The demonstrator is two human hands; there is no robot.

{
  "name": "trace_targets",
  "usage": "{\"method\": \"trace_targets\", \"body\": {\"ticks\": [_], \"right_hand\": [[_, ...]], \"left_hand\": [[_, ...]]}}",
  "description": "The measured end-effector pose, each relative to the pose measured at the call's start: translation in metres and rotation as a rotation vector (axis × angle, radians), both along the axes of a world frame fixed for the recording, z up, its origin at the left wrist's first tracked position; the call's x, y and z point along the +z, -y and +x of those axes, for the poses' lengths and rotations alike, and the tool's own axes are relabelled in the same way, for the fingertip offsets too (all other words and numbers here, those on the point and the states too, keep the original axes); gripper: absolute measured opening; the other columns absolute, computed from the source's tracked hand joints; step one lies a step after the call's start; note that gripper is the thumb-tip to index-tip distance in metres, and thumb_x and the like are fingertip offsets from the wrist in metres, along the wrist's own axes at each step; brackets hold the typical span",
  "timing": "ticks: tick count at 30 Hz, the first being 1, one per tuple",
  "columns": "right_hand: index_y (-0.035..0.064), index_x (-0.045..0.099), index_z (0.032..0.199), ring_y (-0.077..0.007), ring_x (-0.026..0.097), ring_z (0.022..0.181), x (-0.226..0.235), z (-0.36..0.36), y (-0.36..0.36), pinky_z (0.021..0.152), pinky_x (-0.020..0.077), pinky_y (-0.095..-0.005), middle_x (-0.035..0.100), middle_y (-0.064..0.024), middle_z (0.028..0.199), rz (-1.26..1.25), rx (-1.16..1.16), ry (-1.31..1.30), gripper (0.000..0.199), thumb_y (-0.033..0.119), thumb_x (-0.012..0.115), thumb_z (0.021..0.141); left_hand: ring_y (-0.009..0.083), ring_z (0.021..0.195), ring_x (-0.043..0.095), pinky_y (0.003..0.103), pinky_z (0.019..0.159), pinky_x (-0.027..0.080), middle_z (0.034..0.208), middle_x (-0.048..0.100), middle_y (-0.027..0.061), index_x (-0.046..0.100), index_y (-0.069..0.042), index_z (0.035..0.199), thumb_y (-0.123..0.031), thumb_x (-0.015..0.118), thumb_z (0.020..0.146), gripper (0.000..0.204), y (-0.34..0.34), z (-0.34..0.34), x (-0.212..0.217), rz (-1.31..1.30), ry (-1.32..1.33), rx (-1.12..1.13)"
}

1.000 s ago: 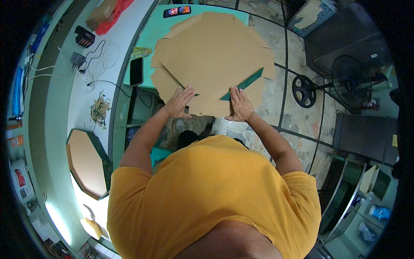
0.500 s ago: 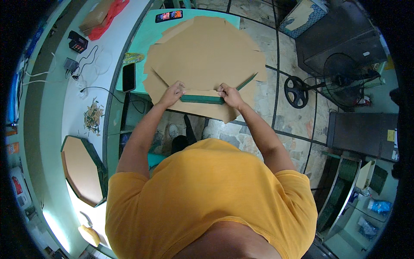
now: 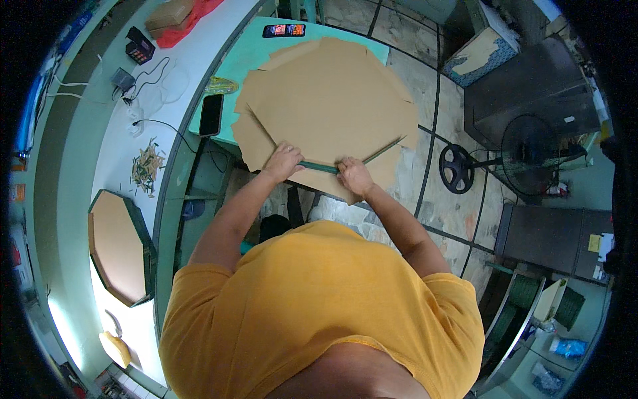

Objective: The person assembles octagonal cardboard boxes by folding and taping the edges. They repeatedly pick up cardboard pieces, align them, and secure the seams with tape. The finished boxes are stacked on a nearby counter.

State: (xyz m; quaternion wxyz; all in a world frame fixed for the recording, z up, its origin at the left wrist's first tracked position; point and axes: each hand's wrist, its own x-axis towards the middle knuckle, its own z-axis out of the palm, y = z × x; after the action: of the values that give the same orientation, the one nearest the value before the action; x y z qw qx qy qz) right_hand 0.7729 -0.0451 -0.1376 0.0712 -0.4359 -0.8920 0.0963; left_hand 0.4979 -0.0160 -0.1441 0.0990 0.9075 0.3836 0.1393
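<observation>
A large, roughly round sheet of brown cardboard with cut slits around its rim lies on a turquoise table. Along its near side runs a narrow dark green strip, seen almost edge-on. My left hand is closed on the strip's left end, and my right hand grips the right end. More thin dark edges slant away from both hands across the cardboard. The fingertips are partly hidden, and I cannot tell whether the strip is joined to the sheet.
Left on a white counter are a green-sided cardboard tray, a pile of small sticks and an adapter with cords. Two phones, a dark one and a lit one, rest on the table. A fan stands right.
The green strip has turned from showing its broad face to nearly edge-on, with both hands still on it. My right hand has shifted lower on its end. The whole view has moved slightly.
</observation>
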Motion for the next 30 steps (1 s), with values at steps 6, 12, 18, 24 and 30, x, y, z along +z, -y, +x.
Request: {"method": "trace_targets", "body": {"ticks": [6,12,18,24,30], "right_hand": [[0.0049,0.062,0.077,-0.0308,0.061,0.079,-0.013,-0.006,0.014,0.080,0.0435,-0.0434,0.063,-0.0141,0.076,-0.067,-0.168,-0.132,0.018,0.019,0.063,0.067],[0.0092,0.062,0.081,-0.0265,0.060,0.086,0.015,-0.009,0.014,0.084,0.0381,-0.0429,0.062,-0.0100,0.081,-0.027,-0.159,-0.048,0.021,0.027,0.067,0.070],[0.0115,0.066,0.081,-0.0248,0.061,0.080,0.035,-0.053,0.035,0.079,0.0387,-0.0427,0.063,-0.0071,0.078,0.157,-0.001,-0.084,0.018,0.024,0.067,0.068],[0.0062,0.069,0.086,-0.0336,0.058,0.091,0.092,-0.030,-0.001,0.084,0.0400,-0.0463,0.065,-0.0133,0.089,0.159,-0.059,-0.346,0.038,0.043,0.068,0.076],[-0.0085,0.037,0.136,-0.0393,0.043,0.126,0.163,0.080,-0.116,0.106,0.0341,-0.0435,0.042,-0.0305,0.136,0.264,-0.887,-0.376,0.089,0.049,0.070,0.077]], "left_hand": [[0.0324,0.093,0.055,0.047,0.084,0.041,0.085,0.058,0.0124,0.060,-0.006,0.081,-0.024,0.065,0.079,0.019,0.009,0.000,0.007,-0.129,0.010,0.028],[0.0345,0.090,0.057,0.046,0.080,0.046,0.094,0.059,0.0150,0.061,-0.005,0.094,-0.046,0.066,0.081,0.043,0.047,0.021,0.038,-0.433,0.196,0.354],[0.0276,0.095,0.061,0.041,0.075,0.054,0.110,0.057,0.0151,0.047,-0.007,0.120,-0.036,0.061,0.088,0.045,0.056,0.069,-0.007,-1.756,1.530,0.860],[0.0352,0.099,0.060,0.049,0.072,0.059,0.106,0.056,0.0168,0.043,-0.002,0.116,-0.006,0.050,0.087,0.030,0.067,0.039,0.001,-1.465,1.557,1.122],[0.0358,0.107,0.057,0.052,0.080,0.056,0.126,0.049,0.0207,0.034,0.001,0.134,-0.006,0.050,0.087,0.050,0.072,-0.072,0.053,-1.193,1.357,0.949]]}}
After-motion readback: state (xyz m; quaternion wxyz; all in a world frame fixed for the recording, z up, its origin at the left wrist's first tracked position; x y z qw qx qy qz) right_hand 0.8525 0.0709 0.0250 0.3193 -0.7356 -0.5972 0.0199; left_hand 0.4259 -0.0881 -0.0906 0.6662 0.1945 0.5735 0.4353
